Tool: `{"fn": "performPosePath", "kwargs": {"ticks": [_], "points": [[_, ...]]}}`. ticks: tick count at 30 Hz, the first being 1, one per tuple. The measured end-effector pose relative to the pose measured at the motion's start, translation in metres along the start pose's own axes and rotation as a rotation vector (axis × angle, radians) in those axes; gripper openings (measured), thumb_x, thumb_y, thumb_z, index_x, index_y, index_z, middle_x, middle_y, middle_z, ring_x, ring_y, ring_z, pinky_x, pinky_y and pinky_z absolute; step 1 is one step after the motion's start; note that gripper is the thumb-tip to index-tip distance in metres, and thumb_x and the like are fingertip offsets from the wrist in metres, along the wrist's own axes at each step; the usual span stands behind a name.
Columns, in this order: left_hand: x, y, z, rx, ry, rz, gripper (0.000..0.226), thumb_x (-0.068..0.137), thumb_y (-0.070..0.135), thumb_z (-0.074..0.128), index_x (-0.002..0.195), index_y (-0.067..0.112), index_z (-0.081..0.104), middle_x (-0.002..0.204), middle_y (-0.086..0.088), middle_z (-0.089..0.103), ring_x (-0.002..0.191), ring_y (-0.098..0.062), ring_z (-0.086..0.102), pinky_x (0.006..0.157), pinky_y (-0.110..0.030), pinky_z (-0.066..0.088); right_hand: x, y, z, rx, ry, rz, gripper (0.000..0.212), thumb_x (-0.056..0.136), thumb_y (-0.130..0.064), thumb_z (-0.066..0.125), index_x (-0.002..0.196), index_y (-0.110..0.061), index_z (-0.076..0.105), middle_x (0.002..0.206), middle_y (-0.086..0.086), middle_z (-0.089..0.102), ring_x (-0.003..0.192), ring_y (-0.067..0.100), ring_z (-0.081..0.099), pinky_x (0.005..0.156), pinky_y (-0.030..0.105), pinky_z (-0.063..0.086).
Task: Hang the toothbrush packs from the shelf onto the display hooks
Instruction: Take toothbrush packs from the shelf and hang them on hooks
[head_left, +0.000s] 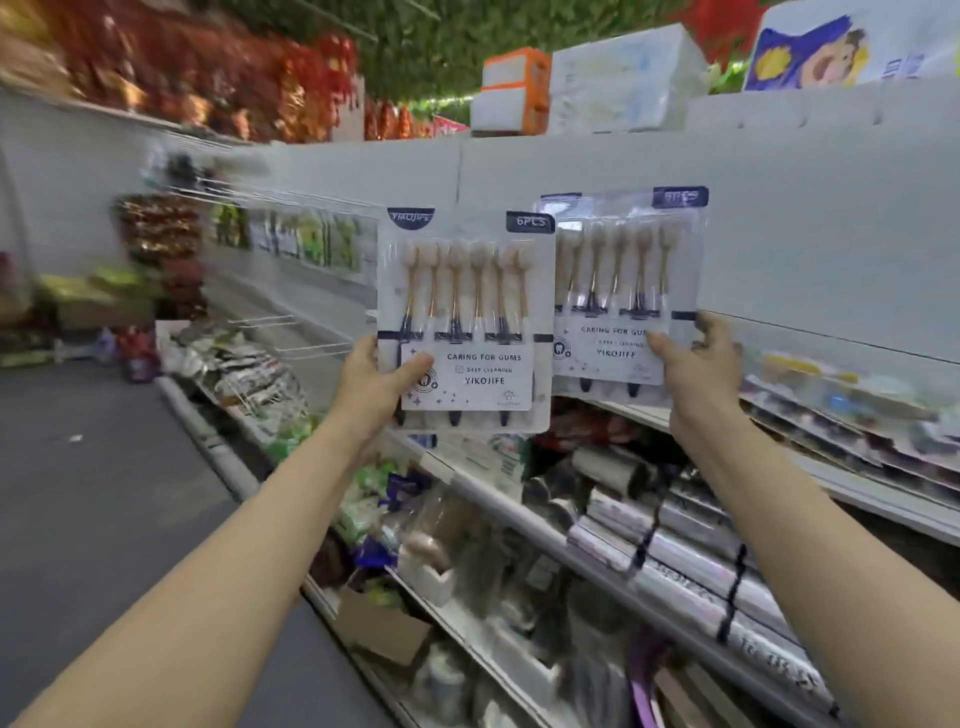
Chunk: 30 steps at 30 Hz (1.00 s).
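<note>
Two clear toothbrush packs, each with several beige-headed brushes and a white label card, are held up in front of the white back panel (779, 218). My left hand (376, 387) grips the lower left corner of the nearer pack (462, 312), thumb on its front. My right hand (698, 364) pinches the lower right corner of the second pack (618, 280), which stands a little higher and partly behind the first. Bare wire display hooks (291, 338) stick out from the panel to the left of the packs.
Shelves (519, 499) below hold rolls, bags and small goods. Boxes (514, 93) sit on the top ledge. Hanging green packets (311, 239) fill hooks further left. The grey aisle floor (104, 493) runs along the left, with goods piled at its far end.
</note>
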<state>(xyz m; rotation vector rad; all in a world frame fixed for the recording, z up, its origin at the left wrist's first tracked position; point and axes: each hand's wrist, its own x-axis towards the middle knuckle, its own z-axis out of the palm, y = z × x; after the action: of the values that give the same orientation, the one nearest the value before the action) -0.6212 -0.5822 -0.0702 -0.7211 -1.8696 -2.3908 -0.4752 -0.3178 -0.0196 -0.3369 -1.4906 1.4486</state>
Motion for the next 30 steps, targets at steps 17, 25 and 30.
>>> {"fn": "performPosePath", "kwargs": {"ticks": [17,25,30], "points": [[0.287,-0.051,-0.247,0.118,0.340,0.006,0.033,0.085,0.003,0.073,0.110,0.019,0.060,0.106,-0.007,0.074,0.100,-0.023,0.070,0.097,-0.049,0.053,0.134,0.163,0.442,0.184,-0.310,0.145,0.048,0.093,-0.004,0.067,0.135,-0.013,0.048,0.103,-0.005,0.063,0.070,-0.009,0.066,0.061,0.011,0.054],[0.393,-0.088,-0.415,0.138,0.348,0.015,0.039,0.086,0.002,0.073,0.120,0.011,0.057,0.110,-0.009,0.073,0.103,-0.024,0.070,0.096,-0.047,0.055,0.127,0.236,0.644,0.175,-0.326,0.136,0.046,0.089,-0.004,0.070,0.130,-0.015,0.053,0.114,0.002,0.067,0.081,0.000,0.069,0.068,0.018,0.056],[0.468,-0.093,-0.515,0.111,0.309,0.023,0.040,0.085,0.001,0.072,0.120,0.014,0.057,0.111,-0.006,0.072,0.103,-0.021,0.070,0.093,-0.041,0.056,0.125,0.262,0.760,0.186,-0.247,0.161,0.045,0.088,-0.006,0.072,0.123,-0.025,0.052,0.125,0.007,0.065,0.098,0.015,0.068,0.090,0.033,0.057]]}}
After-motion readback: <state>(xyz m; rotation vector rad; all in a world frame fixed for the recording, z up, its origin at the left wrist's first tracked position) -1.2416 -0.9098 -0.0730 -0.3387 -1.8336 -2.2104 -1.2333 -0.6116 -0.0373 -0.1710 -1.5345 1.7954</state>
